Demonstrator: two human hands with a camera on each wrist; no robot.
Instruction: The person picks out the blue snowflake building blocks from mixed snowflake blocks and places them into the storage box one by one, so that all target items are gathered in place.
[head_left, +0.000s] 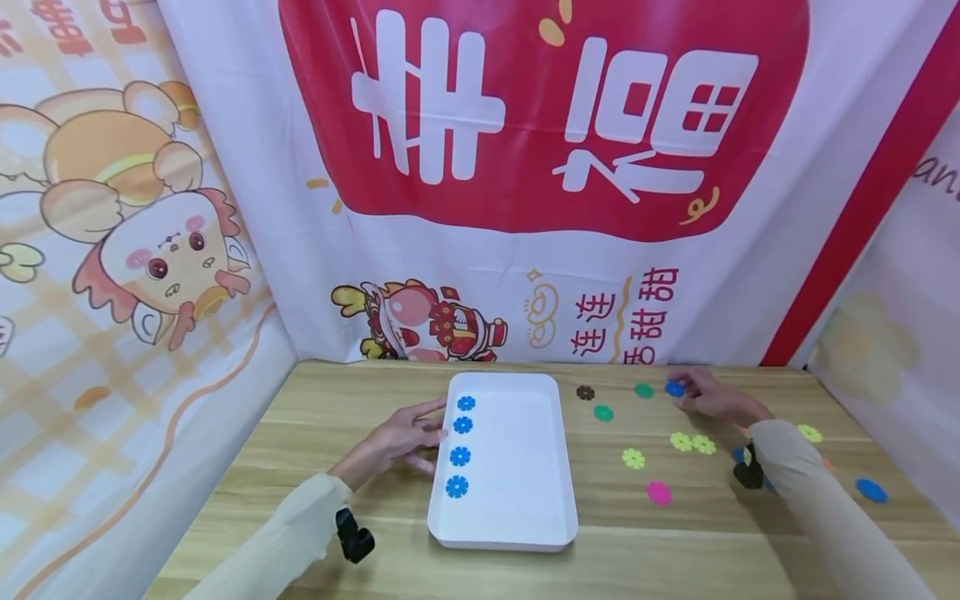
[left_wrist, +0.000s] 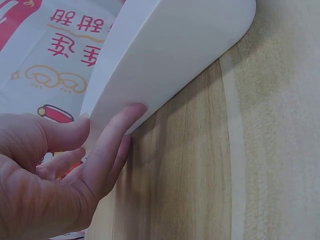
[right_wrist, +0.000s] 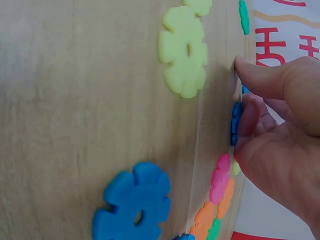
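Observation:
A white tray lies lengthwise on the table, with a column of several blue snowflake discs along its left side. My left hand touches the tray's left wall; in the left wrist view its fingers lie along the outside and the thumb is close to the rim. At the back right, my right hand pinches another blue snowflake disc at the table surface. In the right wrist view this hand has thumb and fingers on either side of a mostly hidden blue disc.
Loose snowflake discs lie right of the tray: brown, green, yellow, pink and blue. The right forearm partly covers more discs. A printed cloth hangs along the table's back edge.

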